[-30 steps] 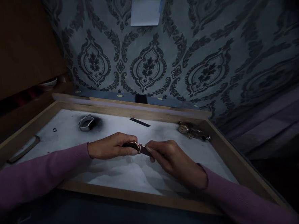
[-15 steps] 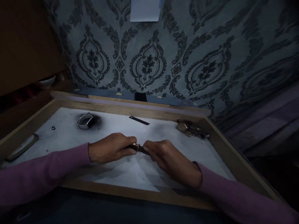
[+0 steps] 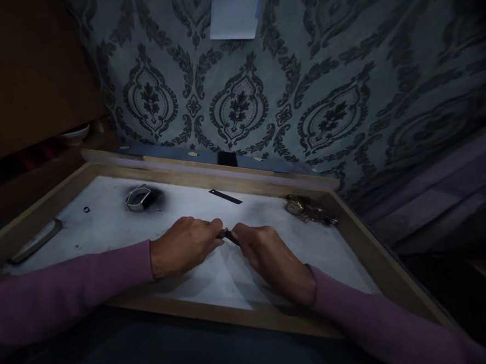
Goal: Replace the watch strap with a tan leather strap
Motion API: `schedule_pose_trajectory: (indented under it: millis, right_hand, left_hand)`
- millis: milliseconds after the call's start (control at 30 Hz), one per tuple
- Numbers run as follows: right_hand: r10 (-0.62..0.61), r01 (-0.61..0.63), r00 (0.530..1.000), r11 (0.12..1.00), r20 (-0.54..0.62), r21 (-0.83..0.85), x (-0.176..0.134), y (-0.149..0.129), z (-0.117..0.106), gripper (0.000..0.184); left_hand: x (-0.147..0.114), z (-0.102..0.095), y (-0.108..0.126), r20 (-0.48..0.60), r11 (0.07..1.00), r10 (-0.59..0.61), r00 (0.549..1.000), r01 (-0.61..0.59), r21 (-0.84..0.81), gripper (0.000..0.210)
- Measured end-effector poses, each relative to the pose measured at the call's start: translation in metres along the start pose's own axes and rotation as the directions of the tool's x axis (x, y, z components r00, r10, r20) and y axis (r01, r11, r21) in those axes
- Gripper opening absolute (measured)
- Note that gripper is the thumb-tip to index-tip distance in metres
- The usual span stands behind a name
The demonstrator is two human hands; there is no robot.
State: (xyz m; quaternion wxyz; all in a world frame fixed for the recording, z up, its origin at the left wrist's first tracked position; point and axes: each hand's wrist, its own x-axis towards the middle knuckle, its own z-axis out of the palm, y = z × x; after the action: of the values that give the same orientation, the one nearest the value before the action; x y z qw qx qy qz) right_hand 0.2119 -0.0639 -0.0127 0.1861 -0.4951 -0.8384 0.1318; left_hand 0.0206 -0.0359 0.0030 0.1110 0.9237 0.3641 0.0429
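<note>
I have the dark-strapped watch up between both hands, over the middle of the wooden tray. Only a short run of strap and a small metallic glint show; the fingers hide the rest, so I cannot tell which way the face points. The left hand pinches one end between thumb and forefinger, its other fingers curled in. The right hand pinches the strap from the opposite side; its thumb is mostly hidden from me, and I cannot tell how the remaining fingers press. I judge this two-ended hold is meant to let one hand steady the piece while the other controls the strap.

Around them, pieces lie toward the tray's edges, which I think leaves its middle free for the hands. Near the tray's back wall lies a flat black strip. Toward its back left, a pale-banded watch stands on its side, its looped band probably propping it. Farther left in the tray are a small dark ring and a curved olive band. In the tray's back right corner sits a gold-toned watch cluster, too dim to count. Behind the tray rises a patterned wall with a white card.
</note>
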Motion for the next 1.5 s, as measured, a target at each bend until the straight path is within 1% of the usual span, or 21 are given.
schedule_pose_trajectory:
  millis: [133,200,300,400,467,533,600,700,800,900,967,1033,1133,1233,1367,1500]
  right_hand:
    - [0.000,0.002,1.000,0.998,-0.019,0.066,0.000,0.000,0.001,0.027]
    - [0.005,-0.004,1.000,0.998,-0.022,0.070,0.000,0.000,0.002,0.029]
    - [-0.003,0.003,1.000,0.999,0.005,0.047,-0.001,0.002,0.003,0.029]
    - [-0.071,0.067,0.995,0.996,0.064,0.062,-0.002,0.006,0.001,0.028]
    - [-0.151,0.139,0.984,0.983,0.097,0.120,-0.001,0.010,-0.002,0.029]
    - [-0.243,0.219,0.963,0.957,0.115,0.193,-0.001,0.014,-0.005,0.030]
    - [-0.323,0.288,0.940,0.926,0.113,0.245,0.001,0.017,-0.007,0.030]
    - [-0.395,0.344,0.912,0.883,0.108,0.319,0.002,0.018,-0.011,0.028]
    - [-0.427,0.370,0.901,0.850,0.080,0.374,0.001,0.016,-0.012,0.027]
    - [-0.420,0.378,0.907,0.851,0.038,0.365,-0.001,0.013,-0.012,0.027]
    - [-0.405,0.374,0.914,0.857,0.015,0.354,-0.003,0.012,-0.012,0.028]
    - [-0.400,0.380,0.917,0.866,-0.008,0.325,-0.005,0.011,-0.011,0.030]
    - [-0.382,0.378,0.923,0.885,-0.038,0.271,-0.006,0.009,-0.012,0.030]
    - [-0.354,0.352,0.934,0.887,-0.052,0.299,-0.004,0.007,-0.013,0.033]
    - [-0.300,0.290,0.953,0.879,-0.033,0.378,-0.001,0.006,-0.014,0.035]
    - [-0.263,0.246,0.965,0.884,-0.014,0.398,0.001,0.009,-0.013,0.035]
  left_hand:
    - [0.000,0.003,-0.001,-0.010,1.000,-0.008,1.000,0.008,-0.008,0.010]
    - [0.000,0.004,-0.003,-0.004,0.999,-0.006,1.000,0.006,-0.048,0.010]
    - [0.000,0.005,-0.010,-0.009,0.986,0.036,0.999,-0.037,-0.165,0.009]
    - [0.001,0.004,-0.020,0.019,0.943,0.131,0.991,-0.119,-0.312,0.011]
    - [0.002,0.003,-0.027,0.065,0.883,0.204,0.977,-0.154,-0.444,0.015]
    - [0.003,0.002,-0.031,0.105,0.797,0.273,0.956,-0.164,-0.582,0.021]
    - [0.004,0.001,-0.034,0.144,0.701,0.325,0.935,-0.136,-0.701,0.023]
    - [0.005,0.000,-0.035,0.210,0.566,0.371,0.904,-0.041,-0.823,0.022]
    - [0.006,0.001,-0.036,0.277,0.435,0.401,0.873,0.085,-0.897,0.021]
    - [0.006,0.004,-0.037,0.315,0.307,0.442,0.840,0.189,-0.933,0.021]
    - [0.007,0.005,-0.038,0.314,0.251,0.466,0.827,0.217,-0.943,0.022]
    - [0.008,0.007,-0.038,0.308,0.216,0.474,0.825,0.230,-0.949,0.023]
    - [0.009,0.006,-0.037,0.294,0.189,0.464,0.835,0.231,-0.954,0.028]
    - [0.008,0.003,-0.035,0.276,0.205,0.434,0.858,0.204,-0.957,0.029]
    - [0.007,-0.004,-0.035,0.253,0.287,0.385,0.888,0.145,-0.947,0.025]
    - [0.006,-0.008,-0.036,0.240,0.390,0.345,0.907,0.094,-0.916,0.026]
